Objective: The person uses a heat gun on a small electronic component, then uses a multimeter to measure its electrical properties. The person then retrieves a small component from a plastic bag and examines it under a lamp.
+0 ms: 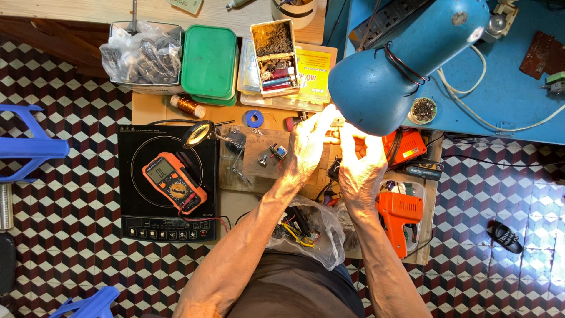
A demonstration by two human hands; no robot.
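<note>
My left hand (307,146) and my right hand (360,162) meet under the blue desk lamp (400,65), in its bright glare. Both hands pinch a small orange-pink part (333,137) between their fingertips; the glare hides its shape. Just left of my left hand lies a wooden board (259,154) with small electronic parts and a helping-hand clamp with a magnifier (198,133). A clear plastic bag of wires and parts (312,227) lies below my wrists.
An orange multimeter (175,182) lies on a black induction cooker (168,182). An orange soldering gun (400,215) sits at right. Green-lidded tubs (209,62), a box of components (273,56), a copper wire spool (188,106) and blue stools (29,144) surround the low bench.
</note>
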